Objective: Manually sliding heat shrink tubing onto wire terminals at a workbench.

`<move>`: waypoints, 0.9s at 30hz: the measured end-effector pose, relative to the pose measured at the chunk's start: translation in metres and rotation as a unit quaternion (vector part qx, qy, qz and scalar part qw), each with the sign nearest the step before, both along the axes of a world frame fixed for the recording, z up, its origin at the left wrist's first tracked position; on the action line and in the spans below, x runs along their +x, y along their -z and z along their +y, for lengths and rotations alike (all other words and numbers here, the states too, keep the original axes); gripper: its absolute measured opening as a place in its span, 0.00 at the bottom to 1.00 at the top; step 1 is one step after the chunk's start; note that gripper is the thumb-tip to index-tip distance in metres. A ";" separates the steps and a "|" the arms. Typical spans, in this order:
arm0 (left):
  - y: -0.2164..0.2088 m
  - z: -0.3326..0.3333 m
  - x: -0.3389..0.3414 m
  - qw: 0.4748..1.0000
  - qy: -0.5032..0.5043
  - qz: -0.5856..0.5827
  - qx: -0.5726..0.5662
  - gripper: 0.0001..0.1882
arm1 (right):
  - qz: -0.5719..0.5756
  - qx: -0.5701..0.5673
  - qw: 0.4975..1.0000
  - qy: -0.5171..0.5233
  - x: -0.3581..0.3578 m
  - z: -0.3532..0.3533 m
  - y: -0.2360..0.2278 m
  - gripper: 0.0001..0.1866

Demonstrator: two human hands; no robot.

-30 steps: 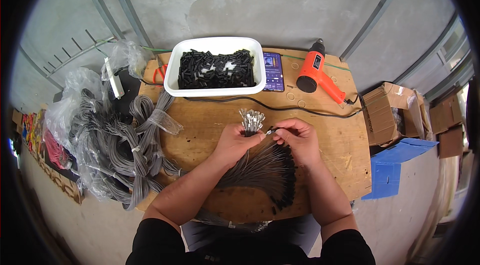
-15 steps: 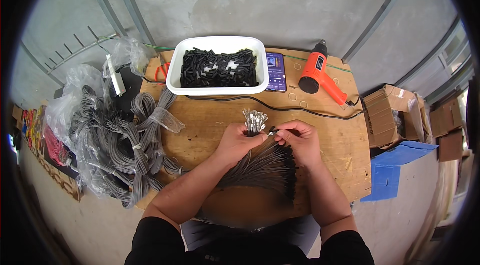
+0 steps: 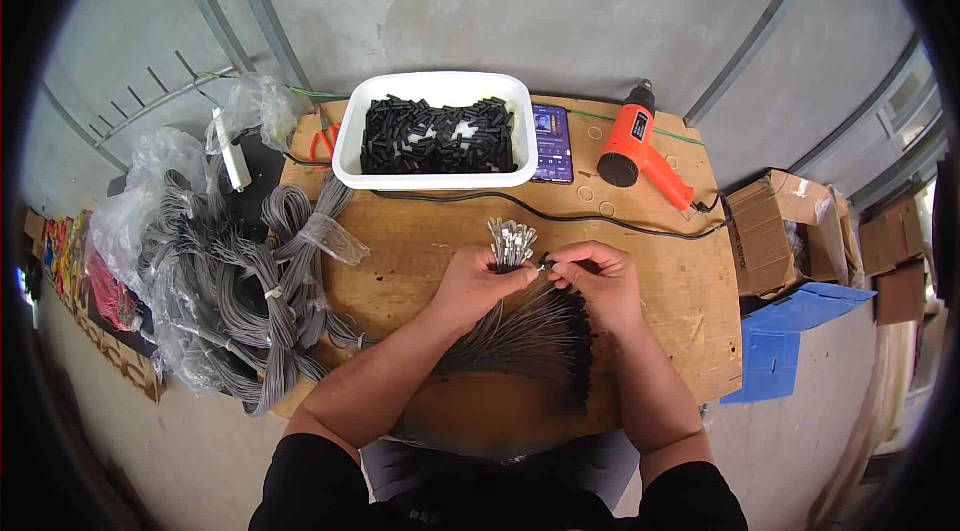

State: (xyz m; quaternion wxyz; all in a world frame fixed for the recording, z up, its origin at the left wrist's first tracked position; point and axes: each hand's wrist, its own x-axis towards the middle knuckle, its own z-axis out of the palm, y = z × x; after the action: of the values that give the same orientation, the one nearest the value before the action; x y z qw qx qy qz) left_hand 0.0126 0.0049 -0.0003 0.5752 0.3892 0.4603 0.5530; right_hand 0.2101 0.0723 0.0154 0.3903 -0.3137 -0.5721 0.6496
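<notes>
My left hand grips a bundle of thin grey wires whose metal tips stick up above my fingers. My right hand pinches a small black sleeve at the end of one wire, touching my left fingertips. Below my hands, a fan of grey wires with black sleeved ends lies on the wooden table. A white tub full of black sleeves stands at the table's far side.
A phone lies right of the tub, and an orange heat gun with a black cord lies beyond it. Grey wire bundles in plastic hang off the left edge. Cardboard boxes and a blue box sit at right.
My hands have stayed together at the wire tips, with only small finger movements. Nothing else has shifted.
</notes>
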 end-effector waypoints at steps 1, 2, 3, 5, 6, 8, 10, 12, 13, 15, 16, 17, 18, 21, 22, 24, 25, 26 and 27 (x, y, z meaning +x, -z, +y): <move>0.000 0.000 0.000 1.000 -0.001 -0.008 -0.001 0.08 | 0.000 -0.003 1.000 0.004 0.000 0.000 0.000 0.05; 0.000 0.000 0.000 1.000 0.000 -0.008 -0.001 0.08 | 0.000 -0.002 1.000 0.005 0.001 0.001 -0.001 0.05; 0.000 0.000 0.000 1.000 -0.003 -0.011 -0.004 0.08 | 0.009 -0.007 1.000 0.018 0.002 0.002 -0.002 0.06; 0.001 0.000 0.000 1.000 -0.005 -0.014 -0.007 0.08 | 0.018 -0.012 0.999 0.032 0.002 0.003 -0.003 0.06; 0.002 0.000 -0.001 1.000 -0.005 0.009 0.001 0.08 | 0.031 -0.020 0.999 0.033 0.002 0.003 -0.004 0.07; 0.003 0.000 -0.002 0.999 -0.005 0.032 0.010 0.08 | 0.044 -0.028 0.998 0.035 0.002 0.003 -0.008 0.08; 0.002 -0.001 -0.003 0.998 -0.007 0.061 0.014 0.07 | 0.062 -0.160 0.985 0.000 0.002 0.004 -0.013 0.09; 0.001 0.000 -0.001 0.999 -0.008 0.049 0.017 0.07 | 0.083 -0.196 0.977 -0.022 0.008 0.010 -0.008 0.11; 0.000 0.000 0.000 0.999 -0.009 0.038 0.018 0.06 | 0.103 -0.232 0.966 -0.046 0.009 0.012 -0.006 0.12; 0.001 0.000 0.000 0.999 -0.009 0.040 0.020 0.06 | 0.105 -0.238 0.964 -0.051 0.010 0.013 -0.003 0.13; 0.001 0.000 0.000 0.999 -0.008 0.043 0.022 0.05 | 0.107 -0.243 0.962 -0.057 0.010 0.013 -0.002 0.13; 0.001 0.000 0.000 0.999 -0.008 0.043 0.022 0.05 | 0.107 -0.243 0.962 -0.057 0.011 0.014 -0.001 0.13; 0.001 0.000 0.000 0.999 -0.004 0.045 0.027 0.05 | 0.117 -0.256 0.957 -0.067 0.011 0.015 0.000 0.13; 0.002 0.000 0.000 0.998 0.002 0.057 0.030 0.05 | 0.128 -0.271 0.951 -0.079 0.012 0.015 0.003 0.12; 0.003 0.000 0.000 0.997 0.004 0.068 0.028 0.05 | 0.129 -0.272 0.950 -0.082 0.011 0.015 0.003 0.12; 0.002 0.000 0.002 0.998 0.004 0.060 0.026 0.05 | 0.121 -0.273 0.951 -0.084 0.009 0.013 0.002 0.11; 0.001 0.000 0.002 0.998 0.004 0.051 0.023 0.06 | 0.111 -0.274 0.951 -0.087 0.008 0.012 0.002 0.11; 0.000 0.000 0.002 0.998 0.004 0.051 0.023 0.06 | 0.112 -0.274 0.951 -0.087 0.007 0.011 0.002 0.11; 0.000 0.000 0.002 0.998 0.005 0.049 0.026 0.05 | 0.111 -0.273 0.952 -0.087 0.007 0.011 0.001 0.11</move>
State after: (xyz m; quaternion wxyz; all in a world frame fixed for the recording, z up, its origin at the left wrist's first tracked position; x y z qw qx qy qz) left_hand 0.0149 0.0045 -0.0001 0.5444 0.4334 0.4712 0.5419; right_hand 0.2169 0.0837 0.0139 0.2923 -0.2831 -0.3516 0.8431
